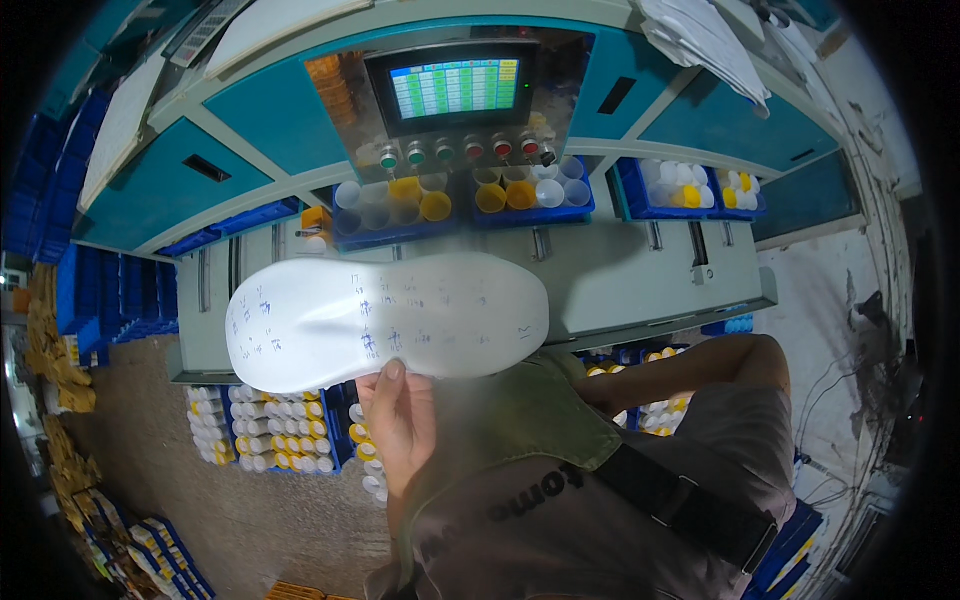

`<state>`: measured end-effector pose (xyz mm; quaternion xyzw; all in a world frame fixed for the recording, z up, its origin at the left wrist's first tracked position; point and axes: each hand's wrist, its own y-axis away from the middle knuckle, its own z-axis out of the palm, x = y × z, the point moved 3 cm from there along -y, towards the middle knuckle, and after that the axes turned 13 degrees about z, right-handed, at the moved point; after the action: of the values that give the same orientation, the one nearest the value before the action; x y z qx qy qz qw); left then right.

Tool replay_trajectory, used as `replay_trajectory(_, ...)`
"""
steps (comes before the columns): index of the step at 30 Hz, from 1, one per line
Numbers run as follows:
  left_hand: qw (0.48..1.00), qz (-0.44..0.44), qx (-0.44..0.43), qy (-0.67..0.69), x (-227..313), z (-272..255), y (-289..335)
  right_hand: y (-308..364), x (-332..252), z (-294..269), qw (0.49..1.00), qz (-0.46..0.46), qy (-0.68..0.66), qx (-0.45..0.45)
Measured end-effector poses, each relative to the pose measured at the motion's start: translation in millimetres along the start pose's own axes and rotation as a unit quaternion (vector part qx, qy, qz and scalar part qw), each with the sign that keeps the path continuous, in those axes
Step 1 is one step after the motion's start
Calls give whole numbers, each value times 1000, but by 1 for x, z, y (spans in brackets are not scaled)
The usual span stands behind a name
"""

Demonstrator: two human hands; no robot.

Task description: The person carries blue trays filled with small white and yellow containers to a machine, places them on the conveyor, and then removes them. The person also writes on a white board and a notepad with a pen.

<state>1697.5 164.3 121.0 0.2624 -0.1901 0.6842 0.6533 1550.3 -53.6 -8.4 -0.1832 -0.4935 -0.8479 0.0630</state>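
The white sole-shaped piece [430,310] spreads above the left hand [402,420], pinched at its lower edge

- Sole-shaped piece [300,300]: white, with rows of blue-violet handwritten marks
- Cabinet panels [270,115]: teal
- Bins [400,241]: blue
- Cups [435,207]: white and yellow
- Screen [455,88]: green-and-white grid, blue and yellow cells
- Bench [620,290]: pale grey-green
- Apron [530,420]: olive green

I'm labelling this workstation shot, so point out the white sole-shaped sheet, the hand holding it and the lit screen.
White sole-shaped sheet [388,318], head view: middle of its marked face.
Left hand [403,418], head view: middle of the hand.
Lit screen [455,88], head view: middle of its display.
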Motion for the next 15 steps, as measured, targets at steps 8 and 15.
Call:
replay_trajectory(8, 1000, 5, 20, 1, -1, -1, -1, 1, -3, 0, 1000, 6, -3, 3)
replay_trajectory(15, 999, -2, 42, -14, -3, 0, 2, 3, -2, -4, 1000, 16, -8, 3)
